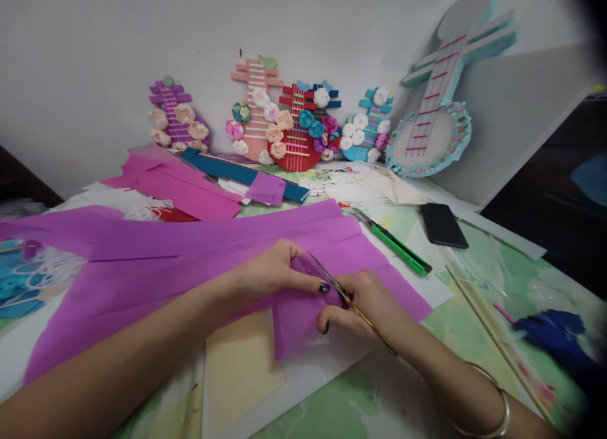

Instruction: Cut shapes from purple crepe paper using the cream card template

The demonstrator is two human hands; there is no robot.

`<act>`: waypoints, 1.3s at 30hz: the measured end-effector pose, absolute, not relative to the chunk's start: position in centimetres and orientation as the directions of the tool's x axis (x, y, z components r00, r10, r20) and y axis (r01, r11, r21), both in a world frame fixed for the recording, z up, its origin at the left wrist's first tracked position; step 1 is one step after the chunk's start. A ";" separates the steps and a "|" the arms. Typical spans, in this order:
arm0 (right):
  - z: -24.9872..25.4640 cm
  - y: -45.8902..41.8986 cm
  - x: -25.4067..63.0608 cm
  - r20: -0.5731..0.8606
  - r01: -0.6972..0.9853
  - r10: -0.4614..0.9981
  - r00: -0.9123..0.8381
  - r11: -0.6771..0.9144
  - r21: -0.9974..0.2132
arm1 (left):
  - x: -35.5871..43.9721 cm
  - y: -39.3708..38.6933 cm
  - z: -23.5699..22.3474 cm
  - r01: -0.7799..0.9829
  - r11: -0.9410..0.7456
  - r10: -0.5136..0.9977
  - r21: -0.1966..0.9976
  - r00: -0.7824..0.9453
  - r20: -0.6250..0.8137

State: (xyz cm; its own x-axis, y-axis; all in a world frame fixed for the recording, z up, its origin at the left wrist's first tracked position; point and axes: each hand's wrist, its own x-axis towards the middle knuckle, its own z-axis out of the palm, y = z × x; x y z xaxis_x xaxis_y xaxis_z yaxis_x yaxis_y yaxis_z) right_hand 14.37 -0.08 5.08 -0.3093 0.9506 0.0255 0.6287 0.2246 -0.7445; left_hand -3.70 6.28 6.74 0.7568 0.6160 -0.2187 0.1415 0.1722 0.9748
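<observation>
Pinching: the left hand [279, 274] is grasping the thin, softly creased purple paper [147, 281] between thumb and fingers.
Scissors: the right hand [363, 303] is gripping slim, gold-toned scissors [342, 292], their pointed metal tips slanting over the paper just beside the left thumb.
Purple paper: it is spreading broadly across the table [355, 401], one corner hanging over a pale yellow sheet [241, 363].
Right side: a green cutter [401, 248] with a narrow metal blade is lying near a smooth black rectangular thing [444, 225].
Left side: loose white strands [54, 267] are curling in a tangle near the purple paper's edge.
Behind: bright pink paper [184, 183] and a long, flat blue strip [237, 173] are lying at angles.
Wall: small guitar shapes [296, 132] with strings and crumpled, rounded flowers [283, 119] are leaning upright.
Wrist: a shiny round bangle [505, 414] is circling the right one.
</observation>
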 end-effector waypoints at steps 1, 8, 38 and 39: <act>5.1 -0.1 14.4 0.026 0.631 0.952 -0.303 0.221 -0.744 | -3.7 6.3 6.7 0.136 0.174 0.614 0.975 0.759 -0.215; 4.9 0.3 14.4 0.038 0.660 0.968 -0.247 0.197 -0.725 | -3.7 6.2 7.1 0.128 0.168 0.619 0.977 0.758 -0.206; 5.3 0.0 14.7 0.024 0.649 0.938 -0.345 0.257 -0.716 | -3.5 5.7 6.8 0.060 0.282 0.566 0.958 0.795 -0.217; 5.3 0.0 14.7 0.030 0.652 0.940 -0.341 0.259 -0.713 | -3.5 5.7 6.7 0.059 0.284 0.560 0.957 0.800 -0.216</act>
State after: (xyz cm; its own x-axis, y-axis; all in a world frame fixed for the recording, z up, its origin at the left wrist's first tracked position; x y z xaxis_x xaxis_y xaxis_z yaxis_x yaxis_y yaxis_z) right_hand 14.68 0.01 5.33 -0.3407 0.9397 0.0300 0.6517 0.2591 -0.7129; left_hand -3.46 5.68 6.72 0.8001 0.5598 -0.2155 0.0588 0.2844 0.9569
